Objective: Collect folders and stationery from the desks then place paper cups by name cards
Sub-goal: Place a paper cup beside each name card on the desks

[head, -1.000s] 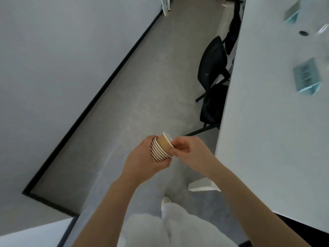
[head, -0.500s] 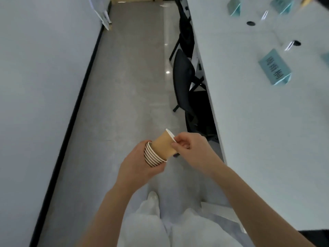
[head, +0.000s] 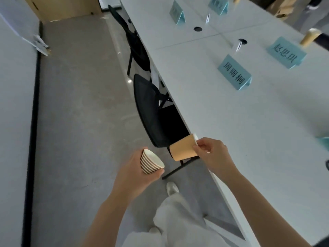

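My left hand [head: 132, 175] grips a stack of brown paper cups [head: 151, 162] with white rims, low in the middle of the view above the floor. My right hand [head: 212, 155] pinches the rim of a single brown paper cup [head: 183, 148], held on its side just off the edge of the long white desk [head: 249, 131]. Light blue folded name cards stand on the desk: the nearest name card [head: 234, 73] further along, a second name card [head: 284, 52] to its right, a third name card [head: 177, 12] at the far end.
Black chairs [head: 151, 111] are tucked under the desk's left edge, another chair [head: 137, 45] beyond. A brown cup [head: 310, 37] stands behind the second card. Grey floor runs along the wall on the left. Round cable holes [head: 197, 29] sit in the desk top.
The single cup has come free of the stack; my right hand has carried it right to the desk edge. The view has swung toward the desk and cards.
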{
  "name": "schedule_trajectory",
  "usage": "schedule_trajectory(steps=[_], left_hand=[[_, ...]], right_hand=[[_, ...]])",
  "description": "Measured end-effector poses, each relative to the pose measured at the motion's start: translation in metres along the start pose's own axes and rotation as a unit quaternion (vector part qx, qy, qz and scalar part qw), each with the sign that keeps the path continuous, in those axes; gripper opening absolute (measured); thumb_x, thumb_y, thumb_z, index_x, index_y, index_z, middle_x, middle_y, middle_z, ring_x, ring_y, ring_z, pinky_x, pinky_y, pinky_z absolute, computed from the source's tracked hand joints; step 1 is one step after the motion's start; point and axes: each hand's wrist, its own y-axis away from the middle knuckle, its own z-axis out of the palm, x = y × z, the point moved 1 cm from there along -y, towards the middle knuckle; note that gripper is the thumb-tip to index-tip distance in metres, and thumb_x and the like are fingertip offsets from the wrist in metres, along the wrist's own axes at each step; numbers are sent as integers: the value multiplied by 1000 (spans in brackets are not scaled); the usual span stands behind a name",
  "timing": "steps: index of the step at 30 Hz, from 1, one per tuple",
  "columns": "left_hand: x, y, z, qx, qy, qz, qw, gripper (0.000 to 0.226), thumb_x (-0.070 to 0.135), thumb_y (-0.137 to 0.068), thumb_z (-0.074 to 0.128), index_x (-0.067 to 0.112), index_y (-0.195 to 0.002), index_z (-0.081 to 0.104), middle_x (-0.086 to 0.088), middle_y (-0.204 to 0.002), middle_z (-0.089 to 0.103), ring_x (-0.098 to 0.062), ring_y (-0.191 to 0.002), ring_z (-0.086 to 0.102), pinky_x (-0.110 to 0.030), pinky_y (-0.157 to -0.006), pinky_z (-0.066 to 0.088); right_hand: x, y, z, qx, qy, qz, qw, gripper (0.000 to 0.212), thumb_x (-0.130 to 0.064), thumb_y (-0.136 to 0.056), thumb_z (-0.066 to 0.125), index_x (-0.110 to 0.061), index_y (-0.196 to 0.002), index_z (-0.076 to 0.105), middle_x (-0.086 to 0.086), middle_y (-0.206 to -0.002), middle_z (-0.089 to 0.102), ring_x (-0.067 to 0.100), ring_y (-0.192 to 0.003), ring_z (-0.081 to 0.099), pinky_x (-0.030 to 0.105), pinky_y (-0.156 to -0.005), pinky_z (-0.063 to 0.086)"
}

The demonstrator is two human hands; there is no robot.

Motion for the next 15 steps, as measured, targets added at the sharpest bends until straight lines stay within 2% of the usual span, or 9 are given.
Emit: schedule_trajectory(steps=[3, 5, 7, 10, 13, 15], left_hand=[[23, -45, 5, -10, 10, 14, 1000, 73, 63, -60, 77, 40, -122, 46, 18, -104, 59, -4, -94, 59, -25, -77, 51], [41, -73, 7, -19, 7, 19, 1000, 76, 60, -62, 78, 39, -127, 43, 18, -106, 58, -4, -96, 58, -23, -78, 48], [55, -100, 8, -19, 11, 28, 999, 75, 55, -65, 81, 38, -128, 43, 20, -106, 57, -2, -96, 57, -19, -78, 46], [71, -133, 9, -16, 11, 43, 999, 74, 54, -66, 80, 37, -128, 43, 24, -105, 54, 1, -97, 56, -17, -77, 45], [78, -160, 11, -16, 9, 41, 999, 79, 56, -64, 80, 34, -130, 43, 21, -107, 55, -2, -99, 56, -20, -82, 47], [80, -172, 12, -12, 8, 42, 999, 80, 56, -64, 80, 33, -131, 43, 18, -109, 56, -3, -99, 56, -19, -82, 47]], right_hand=[[16, -58, -20, 37, 45, 53, 997, 17, -20, -91, 59, -14, -98, 73, 9, -94, 70, 27, -86, 65, 24, -63, 44], [27, -102, -28, 51, 80, 67, 993, 21, -20, -92, 56, -10, -98, 73, 14, -98, 71, 35, -83, 65, 26, -58, 43], [33, -145, -33, 61, 112, 65, 990, 24, -17, -92, 55, -9, -107, 72, 12, -103, 72, 30, -79, 65, 25, -61, 45], [38, -198, -33, 80, 165, 51, 982, 28, -15, -93, 52, -14, -116, 68, 12, -105, 70, 29, -88, 65, 30, -73, 51], [46, -242, -29, 59, 237, 63, 968, 27, -19, -95, 44, -12, -112, 64, 13, -100, 64, 30, -85, 60, 30, -67, 43], [56, -260, -28, 48, 272, 76, 958, 30, -23, -94, 42, -12, -113, 63, 9, -96, 61, 24, -76, 56, 27, -61, 38]])
